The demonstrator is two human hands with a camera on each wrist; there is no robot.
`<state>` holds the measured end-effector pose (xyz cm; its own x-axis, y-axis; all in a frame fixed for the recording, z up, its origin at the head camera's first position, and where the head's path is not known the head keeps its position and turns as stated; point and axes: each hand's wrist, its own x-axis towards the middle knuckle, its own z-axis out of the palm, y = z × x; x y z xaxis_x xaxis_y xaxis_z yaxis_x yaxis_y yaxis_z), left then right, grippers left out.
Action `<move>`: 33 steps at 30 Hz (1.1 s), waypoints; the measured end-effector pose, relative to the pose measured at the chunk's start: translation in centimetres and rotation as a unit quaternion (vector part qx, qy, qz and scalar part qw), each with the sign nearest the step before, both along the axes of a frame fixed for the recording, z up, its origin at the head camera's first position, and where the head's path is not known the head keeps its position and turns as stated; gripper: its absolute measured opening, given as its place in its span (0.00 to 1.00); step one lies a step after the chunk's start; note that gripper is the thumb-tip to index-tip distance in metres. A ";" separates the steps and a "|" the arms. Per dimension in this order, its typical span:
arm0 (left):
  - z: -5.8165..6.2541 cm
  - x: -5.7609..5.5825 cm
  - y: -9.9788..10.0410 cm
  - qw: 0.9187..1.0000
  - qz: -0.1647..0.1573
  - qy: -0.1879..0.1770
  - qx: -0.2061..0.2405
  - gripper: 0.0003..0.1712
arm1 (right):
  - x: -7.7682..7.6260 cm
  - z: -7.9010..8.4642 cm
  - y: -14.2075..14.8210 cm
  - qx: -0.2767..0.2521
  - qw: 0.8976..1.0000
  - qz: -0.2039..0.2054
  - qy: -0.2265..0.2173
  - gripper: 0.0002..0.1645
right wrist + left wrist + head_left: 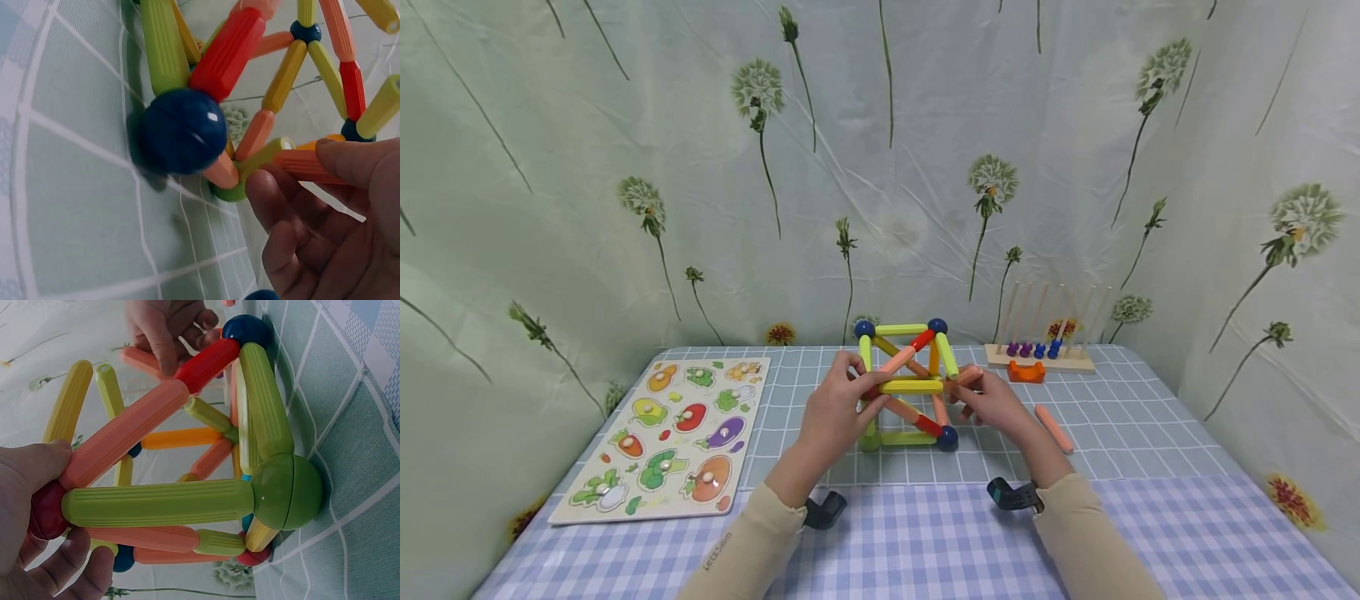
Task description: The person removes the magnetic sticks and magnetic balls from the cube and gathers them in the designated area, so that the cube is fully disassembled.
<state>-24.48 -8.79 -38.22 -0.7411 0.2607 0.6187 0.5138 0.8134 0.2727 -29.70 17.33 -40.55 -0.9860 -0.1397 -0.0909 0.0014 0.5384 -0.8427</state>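
A frame of coloured rods and balls stands on the cloth, with blue balls [937, 326] at its top and a green ball [287, 490] at a lower corner. My left hand [835, 404] grips the red ball [47, 512] at its upper near corner, thumb above and fingers below. From that ball a yellow rod [912, 386] points right, its far end unattached. My right hand [996, 404] pinches a salmon rod [306, 164] between thumb and fingers at the frame's right side. In the right wrist view, that rod's tip overlaps a yellow-green rod [265, 157].
A vegetable puzzle board [681, 440] lies at the left. At the back right stands a wooden peg rack [1078, 363] with purple and blue pieces, an orange curved piece [1026, 372] before it. A loose salmon rod [1054, 429] lies beside my right forearm.
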 end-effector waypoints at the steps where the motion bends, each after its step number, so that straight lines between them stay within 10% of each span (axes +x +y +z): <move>1: 0.0 0.0 0.0 1.000 0.000 0.001 0.000 0.18 | -0.1 0.0 0.2 0.004 1.000 -0.001 0.000 0.18; 12: -0.1 -0.1 -0.1 1.000 0.000 0.004 -0.003 0.18 | -0.3 1.3 3.9 0.063 0.998 -0.016 -0.005 0.20; 21: 0.0 0.0 0.0 1.000 0.000 -0.003 0.002 0.18 | 0.2 2.2 7.2 0.102 0.994 0.023 -0.024 0.42; 33: 0.1 0.1 0.0 1.000 0.001 -0.012 0.004 0.18 | 1.1 2.3 9.9 0.209 0.975 0.073 -0.025 0.21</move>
